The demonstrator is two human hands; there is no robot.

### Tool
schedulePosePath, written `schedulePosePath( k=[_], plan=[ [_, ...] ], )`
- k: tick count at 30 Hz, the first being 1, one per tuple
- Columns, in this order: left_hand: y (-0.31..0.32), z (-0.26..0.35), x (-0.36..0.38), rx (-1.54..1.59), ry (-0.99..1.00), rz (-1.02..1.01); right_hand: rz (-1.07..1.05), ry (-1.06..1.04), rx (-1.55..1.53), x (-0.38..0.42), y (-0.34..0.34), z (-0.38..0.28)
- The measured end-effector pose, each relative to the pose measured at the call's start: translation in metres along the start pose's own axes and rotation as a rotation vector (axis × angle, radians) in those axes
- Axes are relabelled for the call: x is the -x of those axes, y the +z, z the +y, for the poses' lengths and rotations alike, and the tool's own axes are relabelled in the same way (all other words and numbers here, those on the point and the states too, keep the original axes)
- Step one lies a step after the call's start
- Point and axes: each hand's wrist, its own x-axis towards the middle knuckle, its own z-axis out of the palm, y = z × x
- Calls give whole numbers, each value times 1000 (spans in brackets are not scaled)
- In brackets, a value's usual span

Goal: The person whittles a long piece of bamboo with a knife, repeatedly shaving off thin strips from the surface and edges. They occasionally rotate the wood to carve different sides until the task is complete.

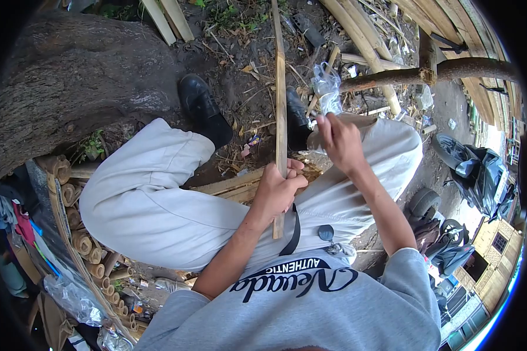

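Observation:
My left hand (278, 188) is wrapped round a long, flat bamboo strip (280, 105). The strip runs from just above my lap out between my shoes to the far edge of the view. To the right, my right hand (341, 143) is held closed above my right knee, apart from the strip. A thin brownish edge shows beside that fist; I cannot tell what the fingers hold. A clear plastic bag (327, 88) lies just beyond the right hand. Below my left hand, split bamboo pieces (231, 186) lie between my legs.
A thick tree trunk (76, 82) lies at the left. Stacked bamboo poles (93, 254) stand behind it. A branch (445, 71) crosses at upper right, near long bamboo poles (363, 41). A covered motorbike (480, 181) is at far right. Leaves and litter cover the dirt ground.

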Motion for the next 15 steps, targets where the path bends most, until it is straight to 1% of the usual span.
schedulePosePath(
  k=[2, 3, 5, 6, 8, 12, 14, 15],
  plan=[
    [0, 3, 2, -21, 4, -76, -66, -356, -132, 22, 0, -17],
    [-2, 3, 3, -27, -2, -77, -63, -349, -136, 26, 1, -22],
    [-5, 4, 5, -13, -25, -121, -159, -468, -38, 30, 3, -29],
    [-5, 3, 5, -15, -26, -122, -158, -467, -40, 29, 5, -28],
    [-7, -2, 3, -22, -21, -80, -153, -558, -5, 23, 9, -25],
    [-10, -2, 2, -40, -30, -79, -138, -593, 7, 19, 18, -22],
    [-8, -3, 1, -68, 40, -51, -151, -563, 41, 19, 20, -21],
    [-8, -6, 0, -67, 39, -48, -152, -564, 39, 17, 23, -19]
  ],
)
